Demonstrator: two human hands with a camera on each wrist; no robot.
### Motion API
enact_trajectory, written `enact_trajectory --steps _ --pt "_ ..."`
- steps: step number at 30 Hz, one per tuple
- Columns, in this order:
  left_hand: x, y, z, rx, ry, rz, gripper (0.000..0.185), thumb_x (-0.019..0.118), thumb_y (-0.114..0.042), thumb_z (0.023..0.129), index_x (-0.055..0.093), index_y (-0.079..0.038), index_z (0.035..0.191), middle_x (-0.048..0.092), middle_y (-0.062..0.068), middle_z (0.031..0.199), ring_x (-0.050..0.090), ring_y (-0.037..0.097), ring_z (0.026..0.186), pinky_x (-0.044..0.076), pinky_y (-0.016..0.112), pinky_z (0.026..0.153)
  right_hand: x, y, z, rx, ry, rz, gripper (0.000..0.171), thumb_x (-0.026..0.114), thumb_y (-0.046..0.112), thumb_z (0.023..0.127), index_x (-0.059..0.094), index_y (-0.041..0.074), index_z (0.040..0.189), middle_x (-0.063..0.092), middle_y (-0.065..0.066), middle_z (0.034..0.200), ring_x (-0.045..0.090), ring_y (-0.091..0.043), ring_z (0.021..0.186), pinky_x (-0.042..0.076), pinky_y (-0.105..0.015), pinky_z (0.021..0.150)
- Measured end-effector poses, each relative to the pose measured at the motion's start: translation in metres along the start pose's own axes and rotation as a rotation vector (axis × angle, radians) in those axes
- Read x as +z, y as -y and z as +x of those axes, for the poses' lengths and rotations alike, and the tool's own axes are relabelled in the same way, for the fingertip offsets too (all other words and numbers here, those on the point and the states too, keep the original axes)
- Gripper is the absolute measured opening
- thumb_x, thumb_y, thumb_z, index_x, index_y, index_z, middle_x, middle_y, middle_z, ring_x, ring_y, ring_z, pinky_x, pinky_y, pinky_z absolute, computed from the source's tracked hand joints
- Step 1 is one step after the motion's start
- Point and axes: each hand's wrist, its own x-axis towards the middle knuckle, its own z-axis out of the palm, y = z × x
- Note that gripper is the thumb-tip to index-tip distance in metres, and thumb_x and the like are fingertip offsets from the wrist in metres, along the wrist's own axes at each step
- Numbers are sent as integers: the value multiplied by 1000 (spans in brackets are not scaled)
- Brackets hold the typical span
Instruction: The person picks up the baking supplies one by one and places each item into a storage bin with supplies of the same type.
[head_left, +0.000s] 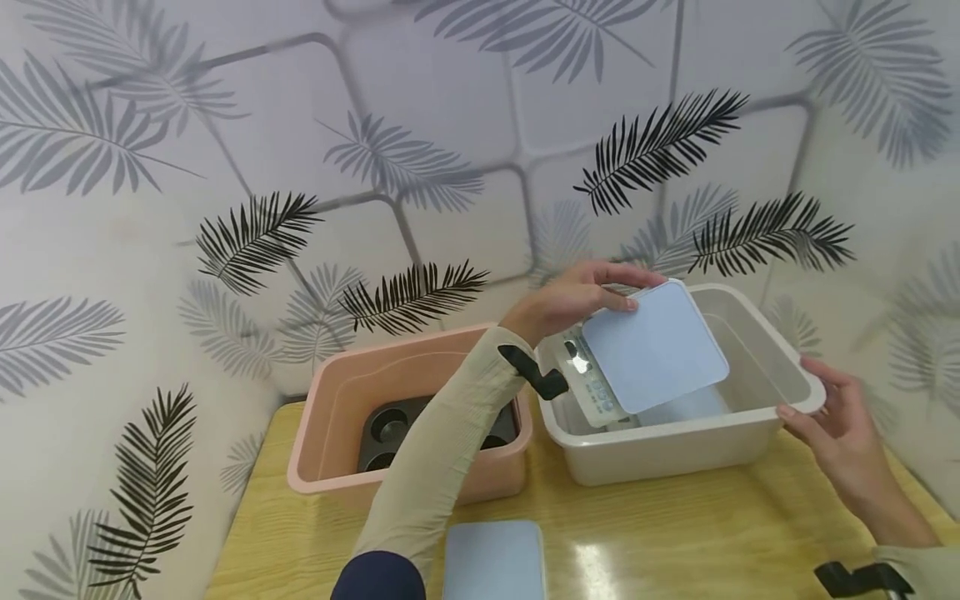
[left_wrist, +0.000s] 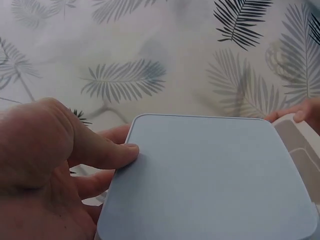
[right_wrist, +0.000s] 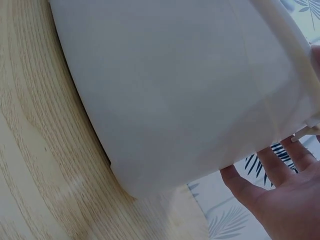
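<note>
My left hand (head_left: 581,296) pinches a kitchen scale (head_left: 656,346) by one edge, thumb on its flat pale-blue top and fingers underneath. The scale tilts over the white plastic bin (head_left: 675,454), its display and button strip facing left. In the left wrist view the pale top (left_wrist: 210,175) fills much of the frame. At the bin's right end, my right hand (head_left: 843,429) grips the rim, thumb in front. Seen from the right wrist, the fingertips of that hand (right_wrist: 285,200) meet the bin's outer wall (right_wrist: 165,100).
Left of the white bin stands a pink plastic bin (head_left: 322,433) with a dark muffin pan (head_left: 386,429) inside, partly behind my left sleeve. A flat pale-blue object (head_left: 495,562) lies at the front of the wooden table (head_left: 637,533). A leaf-patterned wall (head_left: 450,125) rises behind.
</note>
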Motion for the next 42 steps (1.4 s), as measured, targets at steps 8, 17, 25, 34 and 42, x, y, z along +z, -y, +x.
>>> enact_trajectory --steps 8,17,25,34,42 --pt "16 34 19 -40 40 30 48 64 7 104 67 -6 149 60 9 162 69 9 105 62 26 83 3 -8 -14 -13 6 46 72 44 -28 99 38 6 163 52 4 155 65 -2 128 61 -15 91" --pt "25 49 35 -86 45 48 46 62 8 103 68 -6 147 62 11 160 68 3 105 58 21 85 5 -3 -5 -11 27 32 72 43 -28 99 38 7 162 49 5 158 66 -2 126 62 -16 90" --pt "36 61 40 -119 107 25 48 58 9 103 66 -3 149 64 18 156 68 7 103 57 21 86 3 -2 -5 -17 41 41 71 42 -28 100 37 6 162 50 4 158 66 -3 129 62 -17 93" --pt "42 67 48 -128 102 28 45 60 12 101 68 1 145 66 21 152 68 7 100 57 20 84 3 -4 -2 -17 34 45 71 42 -27 100 36 5 163 50 4 158 66 -3 129 62 -17 93" --pt "47 68 54 -155 127 28 48 58 11 103 64 1 149 62 21 156 67 6 101 58 20 84 0 -4 0 -22 30 54 70 42 -27 101 37 6 162 51 3 156 67 -4 128 63 -18 92"
